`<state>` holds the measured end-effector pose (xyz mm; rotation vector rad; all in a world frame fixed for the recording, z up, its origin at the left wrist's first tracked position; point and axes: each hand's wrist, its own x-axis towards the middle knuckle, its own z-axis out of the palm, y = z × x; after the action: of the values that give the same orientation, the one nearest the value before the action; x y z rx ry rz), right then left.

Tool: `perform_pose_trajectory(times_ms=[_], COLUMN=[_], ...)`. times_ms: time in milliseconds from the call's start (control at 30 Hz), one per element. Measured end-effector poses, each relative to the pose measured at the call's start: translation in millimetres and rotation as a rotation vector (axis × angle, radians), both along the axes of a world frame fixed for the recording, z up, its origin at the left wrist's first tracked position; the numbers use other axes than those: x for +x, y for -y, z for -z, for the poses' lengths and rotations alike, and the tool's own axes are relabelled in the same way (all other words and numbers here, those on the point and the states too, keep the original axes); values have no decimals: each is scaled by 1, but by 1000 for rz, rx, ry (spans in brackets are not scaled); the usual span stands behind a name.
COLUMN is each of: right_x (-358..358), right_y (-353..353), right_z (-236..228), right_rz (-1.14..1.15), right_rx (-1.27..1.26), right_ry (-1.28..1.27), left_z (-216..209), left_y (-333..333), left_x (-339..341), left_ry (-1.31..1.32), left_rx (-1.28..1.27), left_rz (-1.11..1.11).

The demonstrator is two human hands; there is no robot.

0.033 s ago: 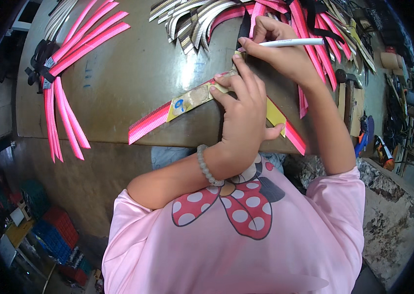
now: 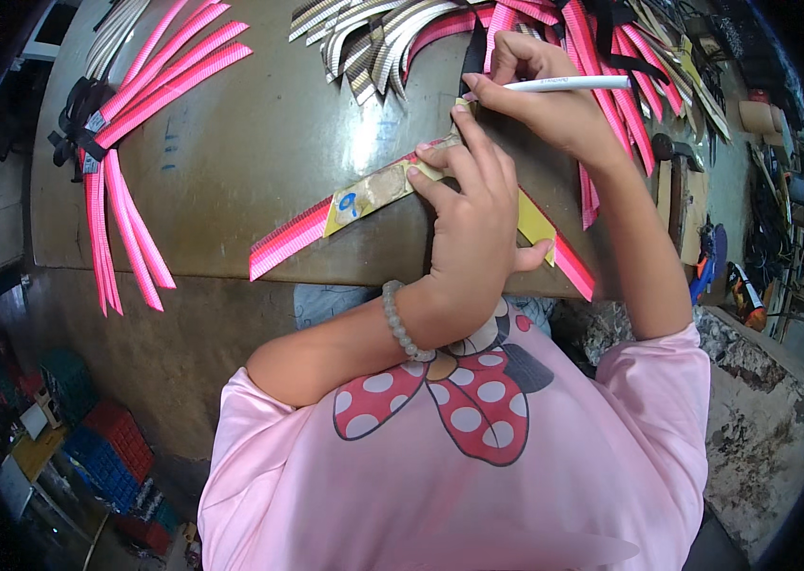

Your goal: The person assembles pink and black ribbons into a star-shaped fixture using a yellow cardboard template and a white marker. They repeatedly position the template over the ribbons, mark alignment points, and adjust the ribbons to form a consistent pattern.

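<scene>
A pink striped strap (image 2: 288, 243) lies slanted across the brown table (image 2: 259, 143). On top of it rests a yellow-brown cardboard template (image 2: 373, 195). My left hand (image 2: 473, 224), a bead bracelet on its wrist, presses flat on the template with fingers spread. My right hand (image 2: 540, 100) grips a white pen (image 2: 573, 84), its tip at the template's far end beside my left fingertips. The strap's near right end (image 2: 573, 271) pokes out past my left hand at the table's edge.
A bundle of pink straps (image 2: 136, 86) fans out at the table's left. Grey and beige straps (image 2: 373, 38) and more pink straps (image 2: 611, 67) are heaped along the far edge. Red and blue crates (image 2: 107, 447) stand on the floor at lower left.
</scene>
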<state>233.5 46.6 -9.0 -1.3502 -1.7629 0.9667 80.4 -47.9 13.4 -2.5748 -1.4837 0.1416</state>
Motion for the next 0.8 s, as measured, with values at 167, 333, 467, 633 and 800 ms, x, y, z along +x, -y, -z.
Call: perform_pose_trajectory(times_ms=[167, 333, 467, 633, 800], right_x=[0, -12, -33, -32, -31], right_y=[-6, 14, 27, 25, 26], right_z=[-5, -23, -20, -17, -17], right_rz=[-157, 50, 38, -19, -13], right_rx=[59, -260, -333, -314, -281], right_ry=[-125, -567, -282, -196, -144], left_z=[2, 5, 16, 26, 32], left_y=[1, 3, 5, 13, 33], left_x=[-1, -4, -7, -41, -95], left_ry=[27, 61, 131, 537, 675], left_rx=[31, 36, 49, 21, -115], left_rz=[6, 10, 20, 119, 113])
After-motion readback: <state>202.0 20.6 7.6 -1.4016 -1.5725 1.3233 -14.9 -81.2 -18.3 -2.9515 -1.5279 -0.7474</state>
